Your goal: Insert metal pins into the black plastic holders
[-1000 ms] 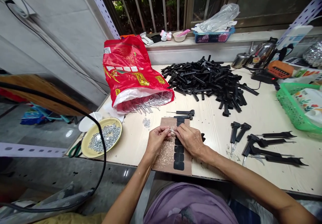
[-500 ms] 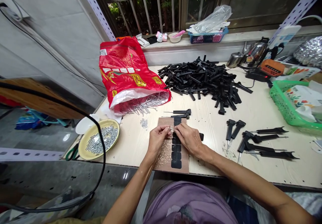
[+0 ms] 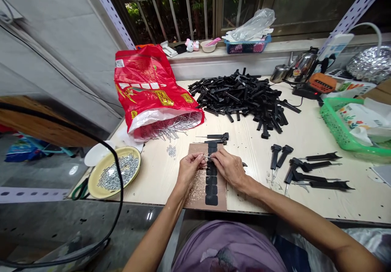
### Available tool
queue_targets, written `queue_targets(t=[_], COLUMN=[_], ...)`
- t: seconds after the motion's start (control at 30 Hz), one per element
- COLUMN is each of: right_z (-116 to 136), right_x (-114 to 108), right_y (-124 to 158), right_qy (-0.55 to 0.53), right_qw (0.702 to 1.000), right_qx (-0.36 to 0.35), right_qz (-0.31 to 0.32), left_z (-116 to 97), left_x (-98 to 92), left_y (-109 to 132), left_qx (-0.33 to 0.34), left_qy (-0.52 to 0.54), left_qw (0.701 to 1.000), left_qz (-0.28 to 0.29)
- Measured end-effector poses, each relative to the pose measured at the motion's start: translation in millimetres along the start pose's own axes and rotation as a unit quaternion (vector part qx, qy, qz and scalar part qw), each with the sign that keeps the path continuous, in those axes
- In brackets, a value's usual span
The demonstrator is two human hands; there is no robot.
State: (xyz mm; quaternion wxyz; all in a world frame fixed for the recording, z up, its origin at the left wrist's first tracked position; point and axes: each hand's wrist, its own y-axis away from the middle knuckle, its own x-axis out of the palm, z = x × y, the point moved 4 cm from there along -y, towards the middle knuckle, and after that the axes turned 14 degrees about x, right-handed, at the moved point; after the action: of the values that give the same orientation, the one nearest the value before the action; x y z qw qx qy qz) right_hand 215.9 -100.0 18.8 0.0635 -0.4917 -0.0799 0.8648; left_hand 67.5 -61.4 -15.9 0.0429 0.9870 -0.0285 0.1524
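Pale wood-grain counter [image 3: 305,135] set against barred window [image 3: 183,7]; green foliage outside, daylight coming through. Pale sill [image 3: 290,45] below it. Grey wall [image 3: 61,47] at left, white perforated rail [image 3: 111,13] slanting across. Grey floor [image 3: 36,172] beneath.

Counted on the tabletop [image 3: 305,133]: one red bag [image 3: 149,88] at the far left corner, one yellow plate [image 3: 93,181] at the near left corner. One heap of black parts [image 3: 241,98] lay along the far edge, too many to count. One brown board [image 3: 198,190] at the near edge showed five black pads [image 3: 211,200]. Left hand [image 3: 188,170] and right hand [image 3: 229,168] pinched one thin pin [image 3: 207,156]. One green basket [image 3: 336,129] stood at the right edge.
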Motion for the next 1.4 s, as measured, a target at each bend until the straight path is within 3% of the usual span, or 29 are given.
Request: queue_targets(t=[0.17,0.33,0.4,0.53,0.7,0.73,0.83,0.9,0.97,1.0,1.13,1.2,1.27,1.33,1.4], right_z=[-15,-40,-43,-35,-44,-42,-32,-34,-42,-43,-35,-36,-44,-46,-42], right_x=[-5,-5,-1,6,1,2,10,9,7,7,15,14,10,8,8], right_y=[-13,-27,-21,-3,-15,-11,6,4,-6,-7,9,7,-4,-10,-7], right_qy=[0.001,0.074,0.075,0.053,0.036,0.03,0.019,0.013,0.012,0.015,-0.002,-0.004,0.007,0.02,0.028], right_qw=[1.0,0.997,0.996,0.971,0.992,0.988,0.946,0.955,0.983,0.985,0.956,0.963,0.985,0.986,0.976], right_qx=[-0.001,-0.015,-0.055,-0.216,-0.119,-0.144,-0.306,-0.283,-0.182,-0.171,-0.287,-0.264,-0.171,-0.164,-0.211], right_qz=[0.021,0.002,0.01,0.09,0.026,0.034,0.109,0.092,0.034,0.027,0.063,0.055,0.025,0.029,0.052], left_z=[0,-7,-10,-10,-7,-7,-6,-6,-6,-6,-5,-5,-5,-5,-4], left_x=[0.6,-7.4,-8.9,-8.7,-8.7,-8.9,-9.0,-8.6,-8.5,-8.6,-9.1,-8.9,-8.6,-8.2,-7.9], left_y=[-1,-1,0,1,2,2,2,1,1,1,1,1,1,2,2], left_qx=[-0.014,0.078,0.123,0.158,0.157,0.155,0.155,0.16,0.161,0.159,0.151,0.153,0.159,0.163,0.163], left_qy=[-0.022,-0.155,-0.204,-0.242,-0.274,-0.278,-0.284,-0.289,-0.293,-0.294,-0.3,-0.304,-0.304,-0.301,-0.301], left_qw=[1.0,0.985,0.971,0.956,0.948,0.947,0.945,0.943,0.941,0.941,0.941,0.939,0.938,0.938,0.938], left_qz=[0.016,-0.001,-0.026,-0.056,-0.043,-0.043,-0.044,-0.043,-0.045,-0.047,-0.049,-0.049,-0.05,-0.05,-0.049])
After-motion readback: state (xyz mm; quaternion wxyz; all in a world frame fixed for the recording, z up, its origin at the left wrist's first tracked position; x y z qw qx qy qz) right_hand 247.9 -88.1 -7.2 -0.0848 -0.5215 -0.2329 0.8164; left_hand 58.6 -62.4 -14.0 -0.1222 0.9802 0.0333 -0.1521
